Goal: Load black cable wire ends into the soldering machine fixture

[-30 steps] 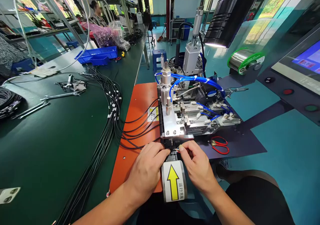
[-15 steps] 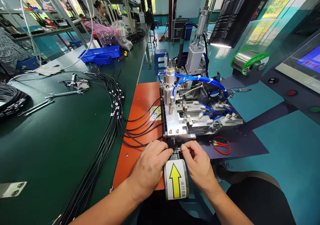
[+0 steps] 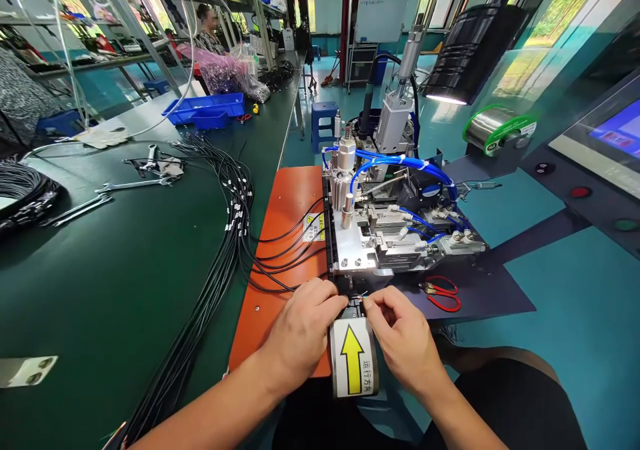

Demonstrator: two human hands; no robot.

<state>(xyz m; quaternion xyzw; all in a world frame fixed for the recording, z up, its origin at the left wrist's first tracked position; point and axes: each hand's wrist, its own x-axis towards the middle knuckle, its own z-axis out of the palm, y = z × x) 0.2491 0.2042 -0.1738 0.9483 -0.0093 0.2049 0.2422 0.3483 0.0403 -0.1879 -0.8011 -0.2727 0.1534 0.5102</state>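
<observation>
My left hand is closed, its fingertips pressing a thin black cable end into the black fixture at the front of a small metal machine. My right hand pinches the fine coloured wire tips at the same fixture from the right. Just below both hands sits a white cylinder with a yellow arrow label. Several black cables run from the fixture across the orange plate to a long bundle on the green bench.
Red-handled scissors lie on the dark mat right of the machine. A solder spool, a lamp and a control panel with a screen stand to the right. Wrenches, a blue tray and a seated person are far left.
Both hands stay at the fixture; the right-hand fingers have shifted slightly on the wire tips. The camera view has drifted a little to the left and down.
</observation>
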